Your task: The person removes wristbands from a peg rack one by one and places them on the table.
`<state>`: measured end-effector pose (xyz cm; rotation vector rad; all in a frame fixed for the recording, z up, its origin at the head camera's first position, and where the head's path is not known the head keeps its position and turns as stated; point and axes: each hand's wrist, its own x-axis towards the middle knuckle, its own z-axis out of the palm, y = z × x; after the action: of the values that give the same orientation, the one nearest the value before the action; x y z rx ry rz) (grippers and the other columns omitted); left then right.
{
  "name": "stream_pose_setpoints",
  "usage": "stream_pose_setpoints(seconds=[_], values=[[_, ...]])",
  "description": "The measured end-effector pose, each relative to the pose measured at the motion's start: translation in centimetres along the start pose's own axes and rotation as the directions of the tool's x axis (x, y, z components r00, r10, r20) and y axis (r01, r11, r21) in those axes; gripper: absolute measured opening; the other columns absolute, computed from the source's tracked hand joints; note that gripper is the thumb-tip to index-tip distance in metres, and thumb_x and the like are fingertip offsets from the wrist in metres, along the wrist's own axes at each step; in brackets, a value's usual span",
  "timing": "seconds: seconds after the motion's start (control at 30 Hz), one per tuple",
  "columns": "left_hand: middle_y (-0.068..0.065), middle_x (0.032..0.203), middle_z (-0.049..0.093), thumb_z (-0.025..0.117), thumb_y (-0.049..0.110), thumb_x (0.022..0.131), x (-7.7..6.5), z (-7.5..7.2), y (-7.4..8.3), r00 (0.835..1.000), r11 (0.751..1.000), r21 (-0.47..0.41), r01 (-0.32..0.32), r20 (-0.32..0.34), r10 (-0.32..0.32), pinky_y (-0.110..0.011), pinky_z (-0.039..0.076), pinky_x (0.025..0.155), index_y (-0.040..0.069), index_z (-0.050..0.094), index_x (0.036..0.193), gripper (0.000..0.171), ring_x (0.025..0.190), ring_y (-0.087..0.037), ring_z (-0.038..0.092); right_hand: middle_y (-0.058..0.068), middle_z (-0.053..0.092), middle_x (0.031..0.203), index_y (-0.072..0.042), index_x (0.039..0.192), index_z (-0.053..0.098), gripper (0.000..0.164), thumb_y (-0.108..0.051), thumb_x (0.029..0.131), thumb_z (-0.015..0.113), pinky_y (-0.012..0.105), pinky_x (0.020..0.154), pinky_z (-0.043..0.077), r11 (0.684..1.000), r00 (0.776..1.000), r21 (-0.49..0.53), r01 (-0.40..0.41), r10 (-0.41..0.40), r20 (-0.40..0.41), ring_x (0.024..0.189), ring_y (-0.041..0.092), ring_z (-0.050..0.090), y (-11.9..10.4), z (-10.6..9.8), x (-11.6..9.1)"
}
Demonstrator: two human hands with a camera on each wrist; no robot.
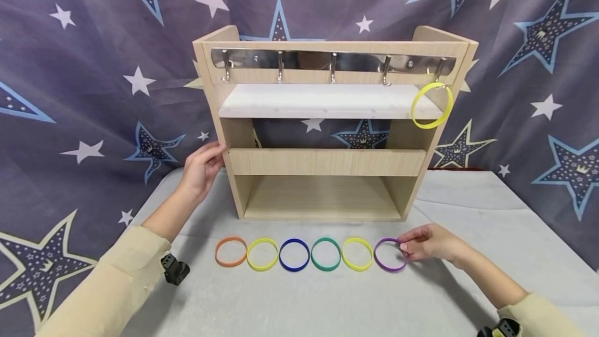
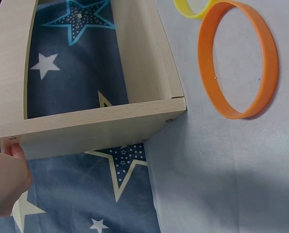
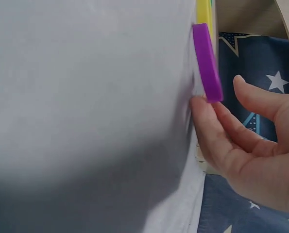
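A purple silicone wristband [image 1: 390,270] lies at the right end of a row of wristbands on the table. My right hand [image 1: 432,243] is at its right edge. In the right wrist view, the fingertips touch the lower end of the purple band, while the thumb [image 3: 261,97] stands apart from it. At the left, my left hand [image 1: 202,169] rests its fingers against the outer side of a wooden shelf unit [image 1: 327,162]. A yellow wristband [image 1: 431,125] hangs from the rightmost hook of the metal hook rail [image 1: 306,60].
Left of the purple band lie a yellow [image 1: 357,269], a green [image 1: 326,268], a blue [image 1: 294,269], another yellow [image 1: 263,268] and an orange wristband [image 1: 231,264]. The shelf unit stands behind them on a pale cloth [image 1: 299,306]. A star-patterned curtain [image 1: 112,56] hangs behind.
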<state>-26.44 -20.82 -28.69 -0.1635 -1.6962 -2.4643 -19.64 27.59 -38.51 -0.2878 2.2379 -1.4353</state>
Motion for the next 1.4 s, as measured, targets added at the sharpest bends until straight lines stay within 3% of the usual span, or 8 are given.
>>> stream_pose_setpoints(seconds=[0.1, 0.33, 0.5, 0.7, 0.9, 1.13, 1.3, 1.4], values=[[0.006, 0.090, 0.068, 0.050, 0.006, 0.097, 0.0, 0.0, 0.1, 1.000, 1.000, -0.004, -0.003, 0.001, 0.003, -0.014, 0.050, 0.087, 0.016, 0.067, 0.087, 0.022, 0.092, -0.004, 0.062, 0.014, 0.072, 0.101, 0.020, 0.119, 0.054, 0.046, -0.014, 0.090, 0.067, 0.025, 0.075, 0.059, 0.998, 1.000, -0.068, -0.012, 0.010, -0.027, 0.081, 0.007, 0.067, -0.4, -0.1, -0.1], [0.006, 0.093, 0.068, 0.052, 0.007, 0.096, 0.1, 0.0, 0.0, 1.000, 1.000, 0.003, 0.003, -0.002, -0.003, -0.014, 0.050, 0.088, 0.015, 0.066, 0.091, 0.017, 0.093, -0.004, 0.063, 0.015, 0.071, 0.101, 0.017, 0.121, 0.055, 0.049, -0.020, 0.090, 0.067, 0.027, 0.078, 0.059, 0.994, 0.999, -0.103, -0.034, 0.030, -0.044, 0.085, 0.010, 0.068, -1.3, -0.4, -0.3], [0.005, 0.096, 0.066, 0.053, 0.009, 0.096, 0.0, 0.0, 0.0, 1.000, 1.000, 0.019, 0.009, -0.006, -0.009, -0.014, 0.050, 0.088, 0.011, 0.060, 0.098, 0.008, 0.096, -0.004, 0.062, 0.027, 0.067, 0.110, 0.019, 0.123, 0.052, 0.051, -0.019, 0.091, 0.066, 0.028, 0.080, 0.059, 0.994, 0.999, -0.104, 0.015, -0.019, -0.034, 0.088, 0.014, 0.070, -2.0, -1.0, -0.6], [0.008, 0.096, 0.065, 0.051, 0.009, 0.097, -0.1, 0.0, 0.1, 1.000, 0.999, 0.048, 0.020, -0.012, -0.019, -0.013, 0.048, 0.090, 0.007, 0.054, 0.108, 0.012, 0.097, -0.003, 0.060, 0.030, 0.064, 0.116, 0.022, 0.126, 0.045, 0.055, -0.018, 0.093, 0.063, 0.029, 0.084, 0.058, 0.994, 0.997, -0.086, 0.071, -0.073, -0.026, 0.091, 0.008, 0.070, -3.0, -2.0, -0.8], [0.009, 0.094, 0.065, 0.049, 0.009, 0.098, -0.1, 0.1, 0.2, 0.999, 0.998, 0.047, 0.029, -0.015, -0.028, -0.014, 0.047, 0.091, 0.004, 0.050, 0.114, 0.017, 0.099, -0.004, 0.059, 0.018, 0.067, 0.115, 0.024, 0.130, 0.038, 0.057, -0.017, 0.096, 0.058, 0.028, 0.088, 0.057, 0.993, 0.993, -0.047, 0.110, -0.112, -0.049, 0.092, 0.001, 0.067, -4.1, -3.1, -1.1], [0.007, 0.093, 0.066, 0.050, 0.007, 0.097, -0.2, 0.0, 0.1, 1.000, 1.000, 0.009, 0.020, -0.013, -0.020, -0.014, 0.048, 0.090, 0.013, 0.061, 0.095, 0.013, 0.096, -0.004, 0.060, 0.008, 0.069, 0.113, 0.021, 0.130, 0.041, 0.053, -0.017, 0.097, 0.058, 0.022, 0.087, 0.056, 0.987, 0.981, -0.058, 0.151, -0.157, -0.112, 0.095, 0.000, 0.067, -5.2, -3.7, -1.5], [0.007, 0.090, 0.067, 0.050, 0.005, 0.097, 0.0, 0.0, 0.1, 1.000, 1.000, -0.008, 0.013, -0.005, -0.013, -0.014, 0.049, 0.088, 0.016, 0.065, 0.088, 0.021, 0.093, -0.004, 0.061, -0.010, 0.072, 0.101, 0.023, 0.127, 0.042, 0.048, -0.013, 0.097, 0.056, 0.018, 0.085, 0.055, 0.972, 0.959, -0.023, 0.232, -0.232, -0.164, 0.094, -0.001, 0.067, -5.7, -3.9, -1.6], [0.006, 0.089, 0.067, 0.049, 0.005, 0.097, 0.0, -0.1, 0.0, 1.000, 1.000, -0.014, 0.011, -0.005, -0.011, -0.014, 0.050, 0.088, 0.016, 0.066, 0.087, 0.023, 0.091, -0.004, 0.061, -0.014, 0.072, 0.098, 0.014, 0.122, 0.051, 0.033, -0.009, 0.098, 0.054, 0.016, 0.083, 0.055, 0.951, 0.935, 0.022, 0.307, -0.298, -0.191, 0.094, 0.000, 0.068, -6.0, -4.2, -1.5]])
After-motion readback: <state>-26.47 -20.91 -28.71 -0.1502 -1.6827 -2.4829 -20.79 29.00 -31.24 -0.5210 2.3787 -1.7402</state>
